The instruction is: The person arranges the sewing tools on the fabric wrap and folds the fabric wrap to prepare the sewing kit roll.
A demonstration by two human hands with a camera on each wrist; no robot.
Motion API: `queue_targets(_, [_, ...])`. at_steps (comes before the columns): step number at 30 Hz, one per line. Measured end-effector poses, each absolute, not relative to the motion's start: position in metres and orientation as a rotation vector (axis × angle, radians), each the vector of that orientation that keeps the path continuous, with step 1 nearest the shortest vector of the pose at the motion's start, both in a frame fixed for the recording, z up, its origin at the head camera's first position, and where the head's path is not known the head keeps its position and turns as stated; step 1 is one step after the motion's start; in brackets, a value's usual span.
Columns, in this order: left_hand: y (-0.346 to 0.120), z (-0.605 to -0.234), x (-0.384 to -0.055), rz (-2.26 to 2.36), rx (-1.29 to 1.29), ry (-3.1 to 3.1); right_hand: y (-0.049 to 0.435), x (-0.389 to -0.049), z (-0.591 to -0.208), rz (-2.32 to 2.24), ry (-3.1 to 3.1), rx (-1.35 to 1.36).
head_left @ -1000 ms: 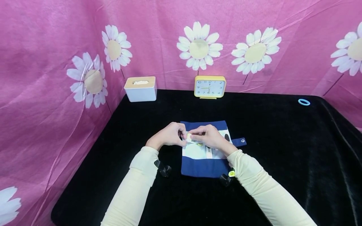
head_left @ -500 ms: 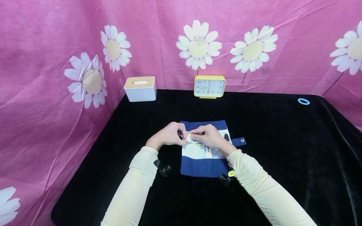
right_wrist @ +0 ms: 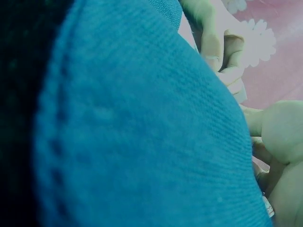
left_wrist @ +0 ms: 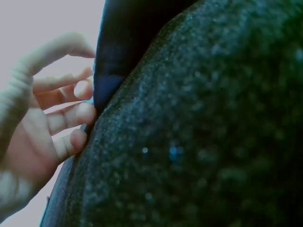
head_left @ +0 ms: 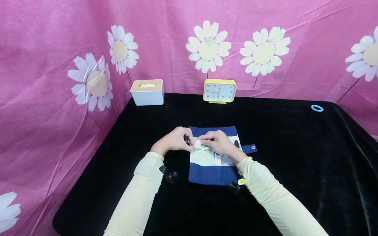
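Note:
A blue cloth pouch [head_left: 213, 174] lies unfolded on the black tabletop, its white inner panel [head_left: 203, 159] facing up. Over the panel's far left part, my left hand [head_left: 178, 139] pinches the left side of a small pale-yellow rounded piece [head_left: 197, 144]; its exact kind is too small to tell. My right hand [head_left: 218, 142] holds the same piece from the right between thumb and fingers. In the left wrist view the bent left fingers [left_wrist: 66, 118] show beside the pouch's dark edge. Blue cloth hides most of the right hand's [right_wrist: 284, 151] fingertips in the right wrist view.
A dark slim item [head_left: 237, 143] sits at the panel's right, near a strap with a metal snap [head_left: 249, 148]. Farther back stand a tissue box [head_left: 147, 95] and a yellow clock [head_left: 219, 91]. A light blue ring [head_left: 317, 108] lies far right. Pink flowered cloth hangs behind.
The pale piece has turned and shows more of its rounded face between the fingertips. My left hand has shifted slightly left; the right hand stays nearly in place.

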State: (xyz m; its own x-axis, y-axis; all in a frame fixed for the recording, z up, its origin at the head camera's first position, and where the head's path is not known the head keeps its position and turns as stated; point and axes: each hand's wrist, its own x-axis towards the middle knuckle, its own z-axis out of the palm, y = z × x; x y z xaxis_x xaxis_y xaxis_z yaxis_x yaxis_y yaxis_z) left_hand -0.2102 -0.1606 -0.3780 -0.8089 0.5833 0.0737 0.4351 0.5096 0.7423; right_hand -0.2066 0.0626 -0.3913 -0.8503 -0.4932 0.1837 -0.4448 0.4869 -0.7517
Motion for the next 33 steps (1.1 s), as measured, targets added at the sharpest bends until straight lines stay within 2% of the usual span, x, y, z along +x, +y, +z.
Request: queue_targets(33, [-0.1676, -0.3814, -0.2122, 1.262, 0.947, 2.457, 0.0648, -0.2036, -0.3886, -1.18, 2.667, -0.983])
